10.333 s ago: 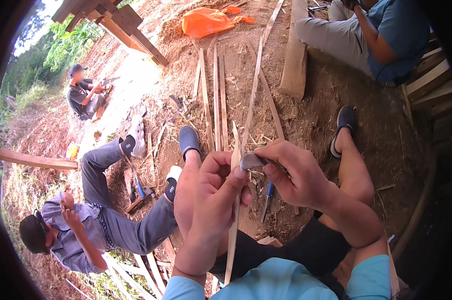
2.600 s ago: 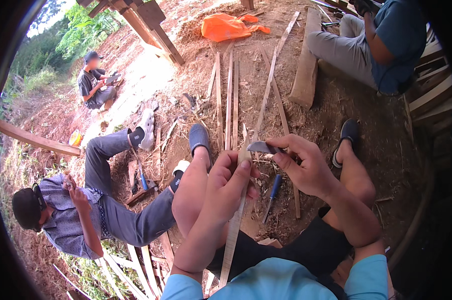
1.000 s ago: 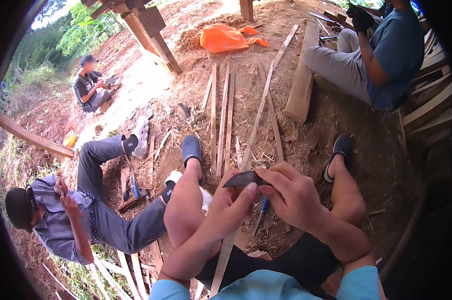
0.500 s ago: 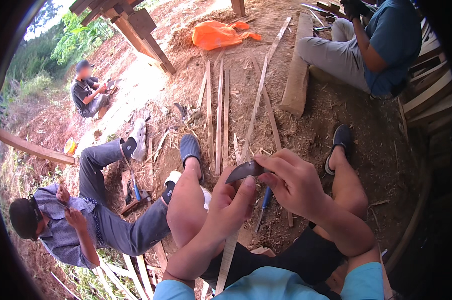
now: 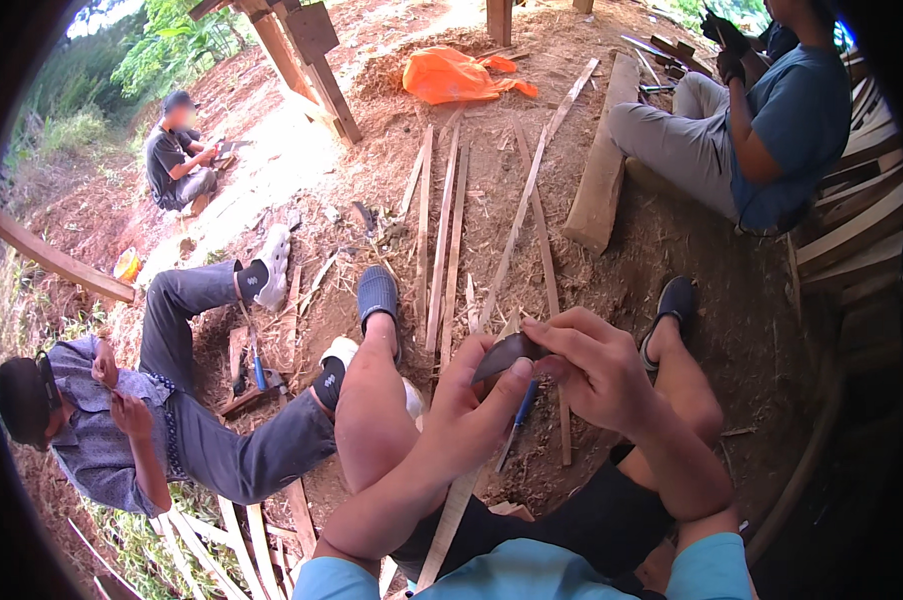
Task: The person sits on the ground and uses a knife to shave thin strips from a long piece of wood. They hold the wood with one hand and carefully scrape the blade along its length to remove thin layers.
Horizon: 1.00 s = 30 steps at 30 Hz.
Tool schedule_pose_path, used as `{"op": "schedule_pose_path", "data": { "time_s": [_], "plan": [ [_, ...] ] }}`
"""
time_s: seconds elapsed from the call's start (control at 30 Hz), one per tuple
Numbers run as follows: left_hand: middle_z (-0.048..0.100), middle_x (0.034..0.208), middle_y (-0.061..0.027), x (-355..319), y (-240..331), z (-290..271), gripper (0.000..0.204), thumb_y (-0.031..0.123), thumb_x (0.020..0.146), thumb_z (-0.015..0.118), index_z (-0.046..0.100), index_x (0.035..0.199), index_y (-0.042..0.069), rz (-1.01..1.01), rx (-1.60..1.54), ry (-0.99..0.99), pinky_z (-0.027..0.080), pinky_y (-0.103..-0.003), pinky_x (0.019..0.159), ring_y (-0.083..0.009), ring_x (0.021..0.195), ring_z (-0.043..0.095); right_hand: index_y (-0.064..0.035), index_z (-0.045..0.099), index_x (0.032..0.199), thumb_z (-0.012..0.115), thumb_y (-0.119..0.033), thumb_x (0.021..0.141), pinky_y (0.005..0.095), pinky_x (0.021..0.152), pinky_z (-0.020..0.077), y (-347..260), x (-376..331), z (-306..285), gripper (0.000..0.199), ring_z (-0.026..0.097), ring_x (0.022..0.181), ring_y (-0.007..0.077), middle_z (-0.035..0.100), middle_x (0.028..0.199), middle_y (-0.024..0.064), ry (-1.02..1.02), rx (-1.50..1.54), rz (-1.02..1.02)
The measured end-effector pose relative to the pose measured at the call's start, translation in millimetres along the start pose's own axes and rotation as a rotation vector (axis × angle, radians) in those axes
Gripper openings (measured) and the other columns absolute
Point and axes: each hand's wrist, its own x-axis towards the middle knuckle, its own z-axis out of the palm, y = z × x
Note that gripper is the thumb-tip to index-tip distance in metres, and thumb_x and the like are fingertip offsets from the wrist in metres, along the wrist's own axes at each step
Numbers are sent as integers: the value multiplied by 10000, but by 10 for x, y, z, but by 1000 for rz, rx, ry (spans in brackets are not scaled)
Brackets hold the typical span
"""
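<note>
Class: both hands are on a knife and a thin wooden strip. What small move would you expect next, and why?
Probably a short push of the knife blade along the wooden strip, away from the body. The right hand grips the handle, the left hand steadies the strip with its thumb by the blade.

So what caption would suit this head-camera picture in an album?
Seated on bare earth, left hand and right hand work a dark knife blade along a thin pale wooden strip.

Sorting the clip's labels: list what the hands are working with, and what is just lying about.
In hand:
left hand gripping the bamboo strip
right hand holding the knife against it

Lying about:
orange bag
long slats on the dirt
thick plank
blue-handled tool
</note>
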Motion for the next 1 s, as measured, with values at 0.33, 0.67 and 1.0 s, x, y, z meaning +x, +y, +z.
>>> {"op": "schedule_pose_path", "data": {
  "time_s": [0.33, 0.67, 1.0],
  "plan": [
    [532, 752, 41, -9, 4, -1, 218, 206, 963, 572, 454, 1068, 55, 38, 90, 22, 338, -171, 473, 7, 602, 464, -61, 653, 1148, 663, -33, 821, 322, 585, 506, 45, -14, -1, 328, 642, 676, 239, 637, 849, 93, -13, 7, 35],
    [517, 712, 48, 16, 53, 19, 222, 188, 955, 583, 440, 1056, 51, -12, 113, 42, 330, -165, 440, 8, 541, 442, -61, 652, 1159, 663, -47, 828, 321, 594, 509, 84, -42, -55, 332, 647, 684, 232, 645, 860, 91, -36, 40, 70],
    [472, 679, 60, -14, -101, -3, 194, 185, 945, 595, 473, 990, 40, 81, 316, 64, 305, -210, 479, 3, 591, 393, -60, 666, 1132, 691, -82, 814, 327, 610, 510, 49, -31, -1, 320, 640, 692, 250, 637, 854, 115, 62, -25, 90]
  ]
}}
